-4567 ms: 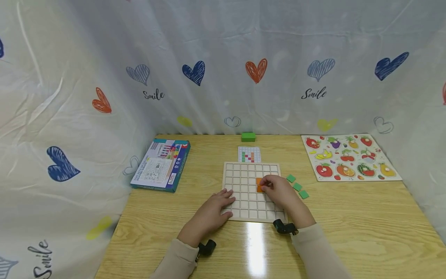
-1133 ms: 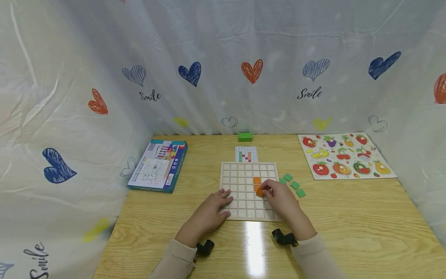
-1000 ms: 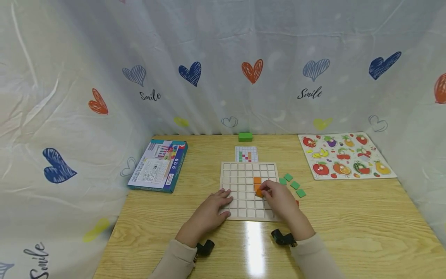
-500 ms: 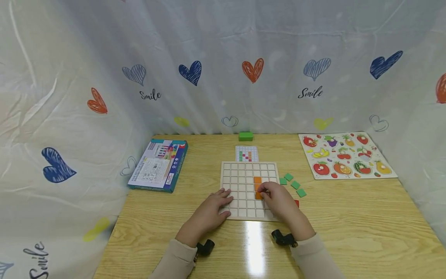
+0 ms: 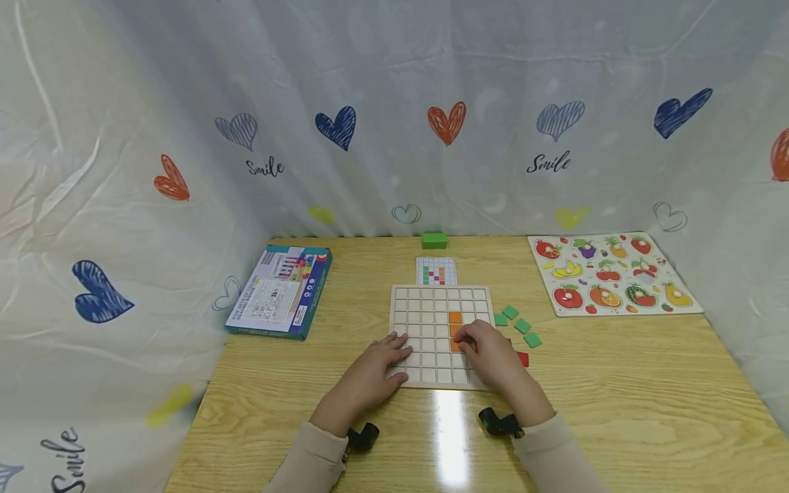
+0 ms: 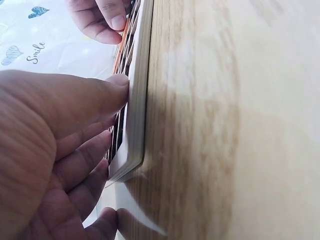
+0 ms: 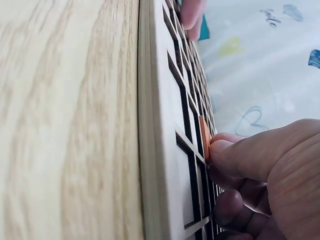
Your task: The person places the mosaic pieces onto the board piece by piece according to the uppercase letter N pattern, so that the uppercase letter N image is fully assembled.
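The person's right hand pinches the lowest orange tile between thumb and fingertip; in the right wrist view the thumb tip lies against the tile's face, with the other fingers curled close beside it. That tile is on the wooden grid board, right of the board's middle, and with 2 upper orange tiles above it makes a vertical column of 3. Whether it sits fully down in its cell cannot be told. The left hand grasps nothing: its fingers are spread and rest on the board's near left part, the thumb on the near edge. Just right of the board lie 4 green tiles, and nearer the person some red pieces show partly behind the right hand, their number unclear. A pattern card lies just beyond the board's far edge, with a green block farther back. On the wooden table, a flat box lies well to the left and a fruit puzzle well to the right. Behind hangs a pale curtain printed with hearts and "Smile".
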`<state>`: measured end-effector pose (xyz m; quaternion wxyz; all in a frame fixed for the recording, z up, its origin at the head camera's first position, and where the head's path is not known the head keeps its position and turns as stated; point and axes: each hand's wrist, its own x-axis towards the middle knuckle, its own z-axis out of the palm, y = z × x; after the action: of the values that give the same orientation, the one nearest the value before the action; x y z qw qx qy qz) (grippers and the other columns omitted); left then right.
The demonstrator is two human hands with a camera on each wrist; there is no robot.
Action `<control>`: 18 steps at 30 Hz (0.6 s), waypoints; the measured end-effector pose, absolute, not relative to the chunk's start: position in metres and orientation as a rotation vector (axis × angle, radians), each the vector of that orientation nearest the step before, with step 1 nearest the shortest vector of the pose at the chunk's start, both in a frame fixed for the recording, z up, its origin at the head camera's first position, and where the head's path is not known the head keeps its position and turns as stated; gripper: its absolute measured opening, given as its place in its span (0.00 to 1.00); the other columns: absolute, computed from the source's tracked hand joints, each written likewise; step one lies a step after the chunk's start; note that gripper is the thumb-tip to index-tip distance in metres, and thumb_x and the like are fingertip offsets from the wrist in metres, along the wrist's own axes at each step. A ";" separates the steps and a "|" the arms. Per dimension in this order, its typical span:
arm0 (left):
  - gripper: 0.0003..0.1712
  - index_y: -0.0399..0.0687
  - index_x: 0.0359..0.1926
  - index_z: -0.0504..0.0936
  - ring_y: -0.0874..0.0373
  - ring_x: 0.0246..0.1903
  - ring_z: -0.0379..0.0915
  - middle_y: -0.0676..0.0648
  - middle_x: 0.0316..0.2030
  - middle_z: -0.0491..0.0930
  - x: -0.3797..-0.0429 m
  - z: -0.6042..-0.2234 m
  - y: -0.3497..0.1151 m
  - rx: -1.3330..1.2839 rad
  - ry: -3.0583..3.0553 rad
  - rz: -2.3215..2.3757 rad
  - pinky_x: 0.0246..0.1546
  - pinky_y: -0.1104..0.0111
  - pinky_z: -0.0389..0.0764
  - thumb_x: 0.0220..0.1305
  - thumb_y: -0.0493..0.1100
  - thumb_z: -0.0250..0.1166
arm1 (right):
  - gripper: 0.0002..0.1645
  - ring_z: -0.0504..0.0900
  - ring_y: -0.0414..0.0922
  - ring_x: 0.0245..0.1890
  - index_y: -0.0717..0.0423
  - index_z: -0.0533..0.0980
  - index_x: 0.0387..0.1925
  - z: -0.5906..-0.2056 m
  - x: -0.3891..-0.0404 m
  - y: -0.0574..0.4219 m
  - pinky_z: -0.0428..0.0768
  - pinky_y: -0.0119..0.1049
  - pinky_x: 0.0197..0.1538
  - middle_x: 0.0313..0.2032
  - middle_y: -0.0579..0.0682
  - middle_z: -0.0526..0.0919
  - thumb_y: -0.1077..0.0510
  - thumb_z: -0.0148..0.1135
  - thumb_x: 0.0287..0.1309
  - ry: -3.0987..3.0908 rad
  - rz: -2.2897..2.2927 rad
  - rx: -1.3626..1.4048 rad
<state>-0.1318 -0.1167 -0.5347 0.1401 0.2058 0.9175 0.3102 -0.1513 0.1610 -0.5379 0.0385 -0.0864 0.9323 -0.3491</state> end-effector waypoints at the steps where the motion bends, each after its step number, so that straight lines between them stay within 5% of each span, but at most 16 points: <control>1: 0.30 0.46 0.76 0.78 0.48 0.85 0.55 0.50 0.82 0.67 -0.132 -0.535 -0.117 0.594 2.649 0.899 0.87 0.47 0.56 0.78 0.44 0.69 | 0.06 0.75 0.43 0.37 0.50 0.86 0.42 -0.538 -0.151 0.161 0.80 0.40 0.45 0.41 0.46 0.83 0.64 0.68 0.73 2.858 -1.070 -0.263; 18: 0.30 0.51 0.76 0.79 0.49 0.85 0.57 0.51 0.82 0.68 -0.130 -0.535 -0.122 0.630 2.715 0.785 0.86 0.47 0.61 0.78 0.48 0.69 | 0.06 0.75 0.43 0.38 0.49 0.86 0.43 -0.537 -0.147 0.161 0.80 0.40 0.46 0.41 0.46 0.83 0.63 0.68 0.74 2.866 -1.062 -0.252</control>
<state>-0.1298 -0.1216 -0.5353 0.1226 0.2158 0.9306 0.2692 -0.1475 0.1607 -0.5370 0.0374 -0.0820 0.9339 -0.3460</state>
